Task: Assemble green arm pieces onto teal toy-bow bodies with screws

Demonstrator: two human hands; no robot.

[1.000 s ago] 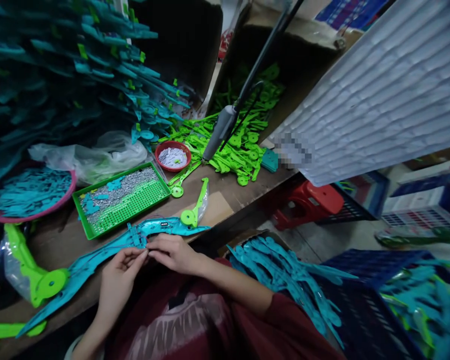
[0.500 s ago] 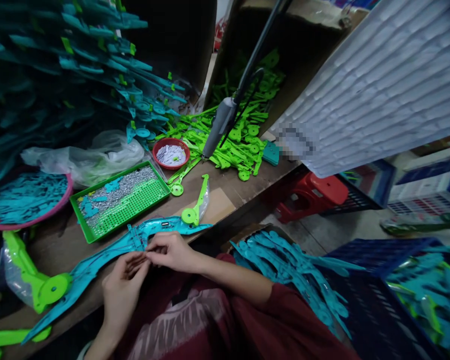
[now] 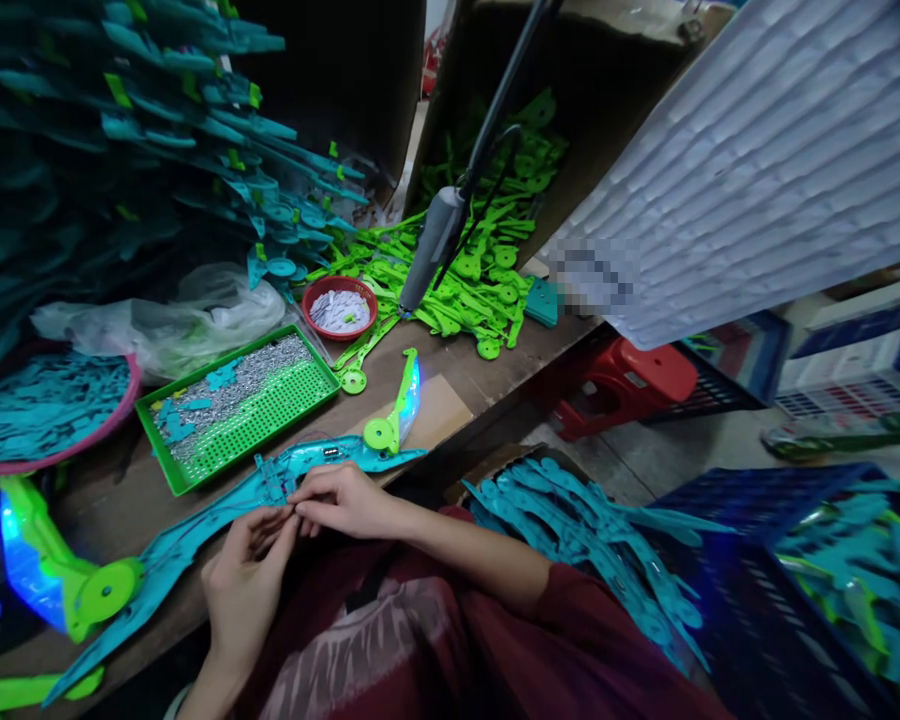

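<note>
A long teal toy bow half [image 3: 217, 518] lies along the table's front edge, its inner side up with small parts and thin wires. Green arms with clear covers sit near its ends; the left arm [image 3: 49, 565] and the right arm [image 3: 400, 405] glow blue. My left hand [image 3: 249, 568] is closed in a pinch just in front of the bow's middle. Against its fingertips, my right hand [image 3: 347, 502] pinches too, at the bow's near edge. Whatever lies between the fingertips is too small and hidden to name.
Behind the bow is a green tray [image 3: 244, 410] of screws and teal pieces. A red basket [image 3: 340, 308] holds white pieces. An electric screwdriver [image 3: 431, 250] hangs over piled green parts [image 3: 487, 290]. A box of teal parts [image 3: 570, 540] stands at my right.
Blue lights have come on in both green arms of the bow. My hands stay pinched together in nearly the same place.
</note>
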